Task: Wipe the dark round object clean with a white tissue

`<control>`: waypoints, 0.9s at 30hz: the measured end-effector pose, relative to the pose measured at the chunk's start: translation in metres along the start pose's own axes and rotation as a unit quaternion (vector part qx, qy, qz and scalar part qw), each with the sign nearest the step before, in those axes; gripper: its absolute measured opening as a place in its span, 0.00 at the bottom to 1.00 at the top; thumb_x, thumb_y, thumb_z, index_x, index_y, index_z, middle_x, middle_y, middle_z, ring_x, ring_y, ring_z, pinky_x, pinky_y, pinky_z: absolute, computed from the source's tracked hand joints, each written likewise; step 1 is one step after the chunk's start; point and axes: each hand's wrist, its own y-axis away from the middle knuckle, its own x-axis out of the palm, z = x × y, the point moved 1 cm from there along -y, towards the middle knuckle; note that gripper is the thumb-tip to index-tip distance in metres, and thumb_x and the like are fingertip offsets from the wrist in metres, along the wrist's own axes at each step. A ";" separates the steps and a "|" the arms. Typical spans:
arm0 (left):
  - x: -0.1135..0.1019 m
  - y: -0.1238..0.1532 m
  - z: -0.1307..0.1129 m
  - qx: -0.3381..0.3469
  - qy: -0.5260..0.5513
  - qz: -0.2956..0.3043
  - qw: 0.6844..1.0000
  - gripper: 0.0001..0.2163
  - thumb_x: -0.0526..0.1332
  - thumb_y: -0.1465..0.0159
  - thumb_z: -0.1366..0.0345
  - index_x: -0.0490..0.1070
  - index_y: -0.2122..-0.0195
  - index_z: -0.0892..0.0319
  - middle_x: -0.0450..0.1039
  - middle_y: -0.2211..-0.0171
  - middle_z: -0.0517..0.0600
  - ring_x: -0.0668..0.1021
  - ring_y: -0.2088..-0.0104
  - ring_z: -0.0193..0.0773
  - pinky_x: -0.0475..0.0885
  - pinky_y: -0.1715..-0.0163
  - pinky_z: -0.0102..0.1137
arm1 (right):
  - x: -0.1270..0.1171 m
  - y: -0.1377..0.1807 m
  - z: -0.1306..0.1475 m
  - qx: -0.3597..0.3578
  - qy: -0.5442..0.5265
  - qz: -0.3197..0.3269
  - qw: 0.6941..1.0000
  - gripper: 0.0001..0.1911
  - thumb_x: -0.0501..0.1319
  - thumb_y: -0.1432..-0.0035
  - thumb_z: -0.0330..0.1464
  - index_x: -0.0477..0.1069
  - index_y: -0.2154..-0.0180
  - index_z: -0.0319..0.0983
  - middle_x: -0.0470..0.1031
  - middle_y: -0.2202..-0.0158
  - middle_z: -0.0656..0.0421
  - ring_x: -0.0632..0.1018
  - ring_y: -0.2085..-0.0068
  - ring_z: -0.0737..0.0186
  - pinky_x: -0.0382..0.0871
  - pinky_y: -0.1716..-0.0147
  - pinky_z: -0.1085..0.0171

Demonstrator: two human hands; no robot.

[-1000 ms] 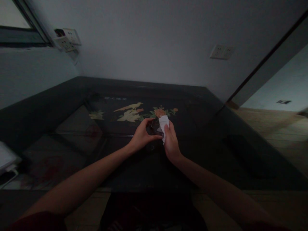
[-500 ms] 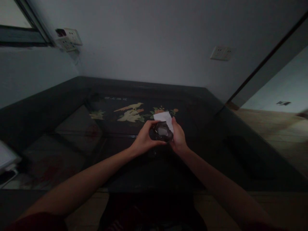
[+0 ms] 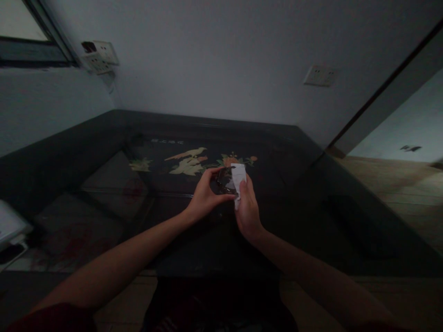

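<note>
A see-through cup [image 3: 225, 183], dim and glossy, is held above the dark tabletop in front of me. My left hand [image 3: 204, 196] is closed round its left side, thumb below and fingers above. In my right hand [image 3: 249, 212] is a folded white tissue [image 3: 238, 176], pressed against the cup's right side. The right thumb lies over the tissue; the other right fingers are mostly hidden behind it. Through the cup's wall the surface behind shows faintly.
The dark, glossy table [image 3: 277, 152] bears a bird-and-flower picture [image 3: 188, 161]. At the left edge lies a white device [image 3: 12, 223] with a cable. A dark flat object [image 3: 356, 226] is at the right. Wall sockets [image 3: 320, 76] are behind the table.
The cup has turned, so its opening no longer faces me. My right hand has shifted slightly left and down, and the tissue now covers the cup's right side.
</note>
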 end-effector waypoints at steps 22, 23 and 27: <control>-0.002 -0.002 0.007 0.010 0.007 0.040 0.999 0.34 0.74 0.56 0.62 0.63 0.49 0.60 0.68 0.50 0.57 0.72 0.49 0.47 0.66 0.46 0.44 | -0.001 0.001 0.000 -0.023 0.029 -0.029 0.999 0.19 0.53 0.38 0.41 0.65 0.48 0.46 0.71 0.49 0.57 0.71 0.48 0.60 0.63 0.47 0.57; -0.002 -0.002 0.007 0.010 0.006 0.037 0.999 0.33 0.74 0.56 0.62 0.63 0.49 0.60 0.68 0.51 0.57 0.72 0.49 0.47 0.66 0.46 0.44 | 0.000 0.002 -0.001 -0.023 0.031 -0.029 0.999 0.19 0.53 0.38 0.41 0.64 0.47 0.46 0.70 0.48 0.57 0.71 0.47 0.60 0.62 0.46 0.57; -0.003 -0.001 0.006 0.013 -0.003 0.040 0.999 0.33 0.73 0.56 0.61 0.64 0.49 0.58 0.69 0.51 0.56 0.73 0.49 0.47 0.66 0.47 0.45 | -0.002 -0.007 -0.002 -0.016 0.020 -0.020 0.999 0.17 0.55 0.40 0.43 0.68 0.52 0.44 0.73 0.52 0.57 0.73 0.51 0.60 0.65 0.50 0.58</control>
